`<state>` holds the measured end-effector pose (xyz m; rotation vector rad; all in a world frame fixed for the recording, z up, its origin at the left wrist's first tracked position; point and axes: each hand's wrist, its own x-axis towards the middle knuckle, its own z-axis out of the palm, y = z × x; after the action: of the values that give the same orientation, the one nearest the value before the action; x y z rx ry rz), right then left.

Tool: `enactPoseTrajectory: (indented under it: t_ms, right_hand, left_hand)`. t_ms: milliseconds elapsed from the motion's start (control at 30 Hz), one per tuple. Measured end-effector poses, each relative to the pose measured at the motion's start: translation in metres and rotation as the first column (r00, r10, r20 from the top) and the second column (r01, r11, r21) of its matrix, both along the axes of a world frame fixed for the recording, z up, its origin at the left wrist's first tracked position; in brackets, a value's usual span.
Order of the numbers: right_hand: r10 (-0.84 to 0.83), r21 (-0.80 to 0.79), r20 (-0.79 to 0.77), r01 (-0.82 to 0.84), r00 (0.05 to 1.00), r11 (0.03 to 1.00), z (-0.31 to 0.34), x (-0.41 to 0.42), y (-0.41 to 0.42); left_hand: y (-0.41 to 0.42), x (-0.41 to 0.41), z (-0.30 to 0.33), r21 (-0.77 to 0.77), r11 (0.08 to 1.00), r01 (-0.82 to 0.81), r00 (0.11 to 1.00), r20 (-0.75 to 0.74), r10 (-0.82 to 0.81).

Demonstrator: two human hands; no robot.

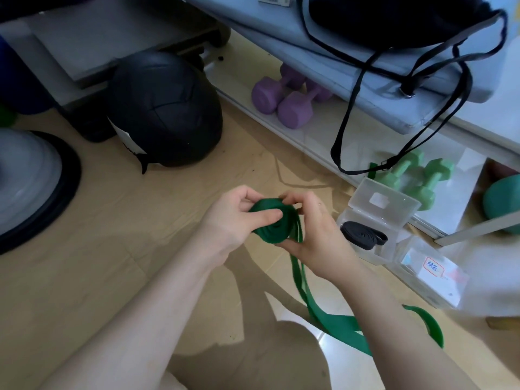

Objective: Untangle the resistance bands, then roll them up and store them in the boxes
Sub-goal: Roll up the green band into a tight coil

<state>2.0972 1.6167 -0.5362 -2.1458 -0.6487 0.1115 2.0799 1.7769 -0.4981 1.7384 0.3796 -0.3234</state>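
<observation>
Above the floor point(140, 220), both hands' fingers point(264, 218) clamp the green band point(270, 226) coil, which may spring loose if grip slackens.

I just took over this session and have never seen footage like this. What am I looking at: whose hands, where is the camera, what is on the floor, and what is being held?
There is no machine here: a person works with bare hands, and the single picture comes from a camera on their head, looking forward and down.

The left hand and right hand both have a grip on a green resistance band, partly rolled into a coil. Its loose tail hangs down and trails over the floor.

To the right stands an open clear box with a rolled black band inside, and beside it a second clear box with a label.

Nearby are purple dumbbells, green dumbbells and a black ball.
</observation>
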Motion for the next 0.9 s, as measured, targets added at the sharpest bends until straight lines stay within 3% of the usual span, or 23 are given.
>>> enactPoseTrajectory:
  t_ms: [100, 167, 233, 467, 667, 900]
  right_hand:
    - [0.060, -0.082, -0.166, -0.074, 0.984, 0.994, 0.013, 0.008, -0.013]
    - [0.154, 0.041, -0.368, -0.149, 0.917, 0.988, 0.017, 0.010, -0.021]
    - [0.184, 0.179, -0.469, -0.112, 0.864, 0.978, 0.018, 0.011, -0.026]
    - [0.104, 0.262, -0.454, 0.021, 0.885, 0.965, 0.024, 0.016, -0.028]
    - [0.077, 0.436, -0.465, 0.153, 0.882, 0.887, 0.025, 0.009, -0.019]
    - [-0.081, 0.535, -0.479, 0.364, 0.874, 0.762, 0.024, -0.002, 0.000]
  left_hand:
    - [0.001, -0.002, 0.002, -0.023, 0.997, 0.077, 0.996, 0.044, -0.076]
    - [0.003, -0.002, 0.001, -0.023, 0.993, 0.119, 0.991, 0.064, -0.118]
    - [0.005, -0.002, 0.001, -0.036, 0.987, 0.154, 0.985, 0.084, -0.151]
    - [0.006, -0.003, 0.004, -0.173, 0.976, 0.129, 0.987, 0.118, -0.109]
    - [0.003, -0.001, 0.008, -0.377, 0.926, 0.022, 0.988, 0.148, 0.037]
    - [-0.003, 0.001, 0.003, -0.577, 0.814, -0.067, 0.981, 0.110, 0.159]
